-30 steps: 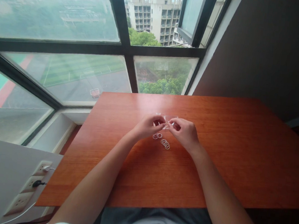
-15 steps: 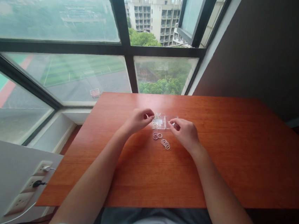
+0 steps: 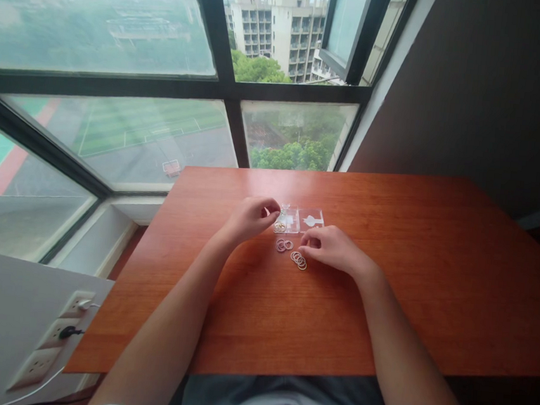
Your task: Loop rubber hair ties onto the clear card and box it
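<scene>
Viewing through the head camera, I take the open clear box (image 3: 291, 221) on the table (image 3: 287, 325) as reference. The left hand (image 3: 252, 218) is at its left edge, thumb and fingertips close together; I cannot tell whether they grip anything. The right hand (image 3: 335, 246) is in front of its right half, fingers curled beside the pale rings (image 3: 299, 261); I cannot confirm a grip. The pinkish rings (image 3: 281, 245) lie just before the box.
</scene>
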Action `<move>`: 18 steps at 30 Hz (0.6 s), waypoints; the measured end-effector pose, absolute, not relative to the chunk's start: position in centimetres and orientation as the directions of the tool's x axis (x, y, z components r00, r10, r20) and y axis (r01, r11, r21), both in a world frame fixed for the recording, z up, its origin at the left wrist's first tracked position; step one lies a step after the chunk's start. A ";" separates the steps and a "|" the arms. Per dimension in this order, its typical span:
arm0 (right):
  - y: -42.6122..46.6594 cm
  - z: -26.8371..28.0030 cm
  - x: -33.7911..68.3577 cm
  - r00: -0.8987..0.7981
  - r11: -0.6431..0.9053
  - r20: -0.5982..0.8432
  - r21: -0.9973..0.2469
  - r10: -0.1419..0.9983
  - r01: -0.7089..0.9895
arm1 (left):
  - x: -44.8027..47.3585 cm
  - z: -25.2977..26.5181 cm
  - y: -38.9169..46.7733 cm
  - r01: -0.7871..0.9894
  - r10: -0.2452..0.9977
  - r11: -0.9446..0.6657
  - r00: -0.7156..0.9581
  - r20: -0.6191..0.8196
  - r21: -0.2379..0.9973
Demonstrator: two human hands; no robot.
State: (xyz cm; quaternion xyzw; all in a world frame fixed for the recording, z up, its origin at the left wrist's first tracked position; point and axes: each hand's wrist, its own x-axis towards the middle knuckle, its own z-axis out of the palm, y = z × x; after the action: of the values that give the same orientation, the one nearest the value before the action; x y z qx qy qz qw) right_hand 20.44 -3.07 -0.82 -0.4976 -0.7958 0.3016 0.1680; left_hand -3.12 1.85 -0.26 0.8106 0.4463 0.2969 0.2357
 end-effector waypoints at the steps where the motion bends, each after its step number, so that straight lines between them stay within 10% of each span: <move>1: -3.2 -0.8 20.6 -0.482 0.314 -0.074 -0.671 0.873 0.672 | -3.1 -0.2 1.8 0.585 0.865 -0.489 0.424 0.269 0.647; 18: -3.3 -1.2 19.1 -0.380 0.347 0.058 -0.552 0.923 0.758 | -3.0 -0.2 1.9 0.576 0.862 -0.492 0.426 0.274 0.652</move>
State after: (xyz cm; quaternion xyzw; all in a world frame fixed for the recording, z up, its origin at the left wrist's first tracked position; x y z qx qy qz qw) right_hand 19.08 -3.27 -1.17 -0.5254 -0.7999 0.2242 0.1837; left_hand -3.05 1.85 -0.17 0.8100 0.4440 0.3000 0.2382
